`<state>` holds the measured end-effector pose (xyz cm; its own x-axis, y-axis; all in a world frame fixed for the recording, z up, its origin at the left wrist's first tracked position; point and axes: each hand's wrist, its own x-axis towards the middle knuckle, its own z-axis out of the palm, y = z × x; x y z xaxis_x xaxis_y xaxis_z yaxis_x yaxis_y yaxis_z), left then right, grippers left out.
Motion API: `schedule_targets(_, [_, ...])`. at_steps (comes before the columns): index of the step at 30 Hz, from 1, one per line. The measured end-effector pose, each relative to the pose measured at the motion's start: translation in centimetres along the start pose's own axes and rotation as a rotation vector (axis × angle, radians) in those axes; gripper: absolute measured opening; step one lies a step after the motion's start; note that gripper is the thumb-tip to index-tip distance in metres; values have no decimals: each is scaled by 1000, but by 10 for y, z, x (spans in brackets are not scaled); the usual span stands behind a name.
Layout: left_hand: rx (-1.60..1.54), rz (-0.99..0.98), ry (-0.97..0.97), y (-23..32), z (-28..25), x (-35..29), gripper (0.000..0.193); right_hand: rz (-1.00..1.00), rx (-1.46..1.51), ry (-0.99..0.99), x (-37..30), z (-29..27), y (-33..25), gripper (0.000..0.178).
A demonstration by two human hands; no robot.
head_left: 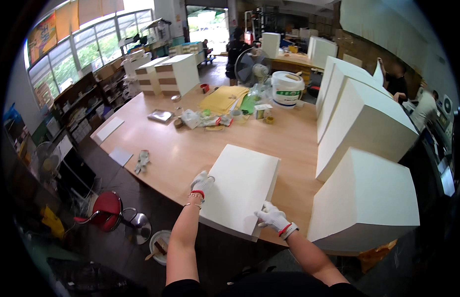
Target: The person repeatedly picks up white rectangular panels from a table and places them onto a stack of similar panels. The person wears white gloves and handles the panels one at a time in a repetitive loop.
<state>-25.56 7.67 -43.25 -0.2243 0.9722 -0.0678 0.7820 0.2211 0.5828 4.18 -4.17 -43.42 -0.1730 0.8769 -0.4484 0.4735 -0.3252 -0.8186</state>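
A flat white box or thick panel (242, 185) lies at the near edge of the wooden table, its near corner reaching over the edge. My left hand (202, 183), in a white knit glove with a red cuff, grips its left side. My right hand (272, 217), gloved alike, closes on the right side by the near corner. The fingers of both hands show only in part. To the right stands a tall white box (361, 193), apart from my right hand.
More large white boxes (361, 116) line the table's right side. A white bucket (288, 89), yellow sheets (223, 99) and tape rolls lie farther back. Loose gloves (142, 161) rest at the left edge. A red stool (107, 210) and a tub with a brush (161, 243) stand below.
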Motion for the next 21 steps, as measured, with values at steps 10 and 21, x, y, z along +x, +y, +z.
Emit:
schedule_targets(10, [-264, 73, -177, -85, -53, -101, 33, -745, -548, 256, -53, 25, 31, 67])
schedule_targets(21, [-613, 185, -24, -120, -12, -111, 33, -534, -638, 196, -61, 33, 18, 62])
